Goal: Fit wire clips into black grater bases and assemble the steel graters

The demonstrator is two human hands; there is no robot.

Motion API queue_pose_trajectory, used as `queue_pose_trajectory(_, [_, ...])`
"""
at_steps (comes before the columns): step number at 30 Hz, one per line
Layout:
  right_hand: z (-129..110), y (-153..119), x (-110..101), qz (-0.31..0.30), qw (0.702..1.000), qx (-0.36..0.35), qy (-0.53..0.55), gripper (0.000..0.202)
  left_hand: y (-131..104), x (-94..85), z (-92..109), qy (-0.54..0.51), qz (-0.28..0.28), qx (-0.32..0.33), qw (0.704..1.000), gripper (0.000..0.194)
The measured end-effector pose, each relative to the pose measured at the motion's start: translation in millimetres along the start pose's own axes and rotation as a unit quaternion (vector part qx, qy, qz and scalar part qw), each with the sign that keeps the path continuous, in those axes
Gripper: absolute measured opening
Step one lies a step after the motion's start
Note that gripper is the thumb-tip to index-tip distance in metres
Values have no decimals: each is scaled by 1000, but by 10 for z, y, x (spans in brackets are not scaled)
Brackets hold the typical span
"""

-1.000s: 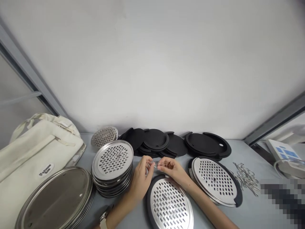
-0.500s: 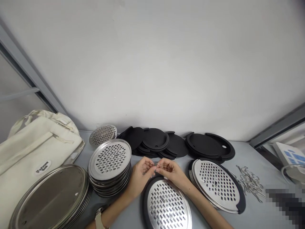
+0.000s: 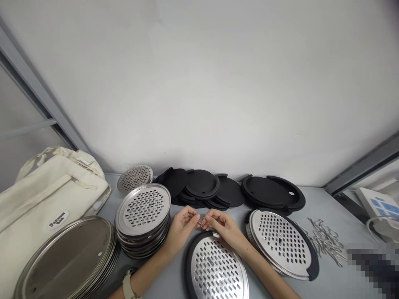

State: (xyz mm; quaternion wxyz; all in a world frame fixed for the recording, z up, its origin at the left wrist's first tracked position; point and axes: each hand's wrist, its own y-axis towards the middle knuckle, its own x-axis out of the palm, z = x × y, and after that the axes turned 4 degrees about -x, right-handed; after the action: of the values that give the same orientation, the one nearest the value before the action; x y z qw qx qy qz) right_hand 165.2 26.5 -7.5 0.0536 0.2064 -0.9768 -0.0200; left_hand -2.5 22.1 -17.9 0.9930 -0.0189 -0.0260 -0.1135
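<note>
Look, left hand (image 3: pixel 182 227) and right hand (image 3: pixel 223 226) both pinching a thin metal wire (image 3: pixel 202 224), just beyond the far edge of the perforated plate (image 3: pixel 218 268), right hand nearer!

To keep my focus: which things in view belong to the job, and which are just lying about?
Likely in the job:
thin metal piece, pinched between left hand and right hand
perforated plate with black rim, below the hands
loose wire pieces
black discs, behind

Apparently lying about:
cream bag, left
box, far right
</note>
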Motion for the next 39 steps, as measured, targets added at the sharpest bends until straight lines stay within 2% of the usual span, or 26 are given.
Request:
queue_pose_trajectory(6, [-41,-20,-16,27,999,-25,-16,24,10,-11,20,6,-3,-2,1000,24])
queue_pose_trajectory(15, [-12,-3,5,-2,999,-32,-3,21,21,-14,7,-10,-11,-16,1000,25])
queue_pose_trajectory(23, [33,-11,10,47,996,-14,-74,29,21,-4,46,1,3,-6,1000,28])
queue_pose_trajectory(30, [50,-15,11,38,994,-40,-98,26,21,3,30,5,10,-12,1000,25])
queue_pose_trajectory(39, [31,-40,-6,35,974,-81,-207,20,27,2,-50,3,-9,-36,999,31])
